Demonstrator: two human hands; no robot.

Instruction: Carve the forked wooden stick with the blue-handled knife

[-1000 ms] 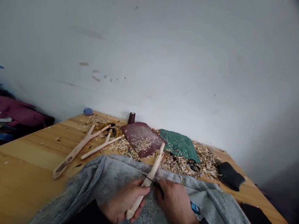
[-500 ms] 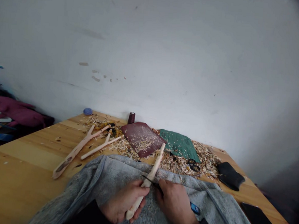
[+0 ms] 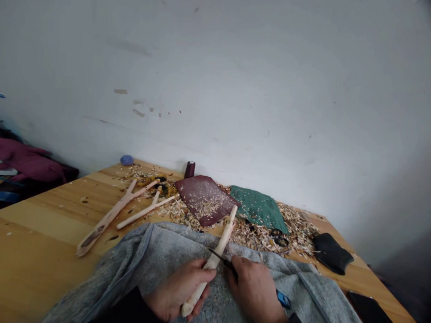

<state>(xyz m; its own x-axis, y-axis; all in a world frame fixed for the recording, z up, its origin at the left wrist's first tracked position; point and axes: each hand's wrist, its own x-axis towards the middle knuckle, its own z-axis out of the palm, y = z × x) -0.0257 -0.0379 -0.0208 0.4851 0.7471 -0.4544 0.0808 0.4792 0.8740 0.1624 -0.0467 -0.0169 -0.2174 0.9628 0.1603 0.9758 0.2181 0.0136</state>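
Observation:
My left hand (image 3: 177, 292) is wrapped round the lower end of a pale peeled wooden stick (image 3: 221, 245) that points up and away over a grey fleece cloth (image 3: 164, 254) on my lap. My right hand (image 3: 256, 292) grips a knife with a blue handle end (image 3: 283, 300). Its dark blade (image 3: 219, 256) lies across the stick just above my left thumb. Wood chips speckle the cloth between my hands.
On the wooden table (image 3: 30, 227) lie a forked peeled branch (image 3: 112, 216), a thinner stick (image 3: 145, 211), a maroon sheet (image 3: 205, 199), a green sheet (image 3: 258, 208), scissors (image 3: 278, 237), a black pouch (image 3: 330, 253) and a heap of shavings. A white wall stands close behind.
The knife blade and my right hand have shifted slightly to the right along the stick. My left hand and the stick stay almost where they were.

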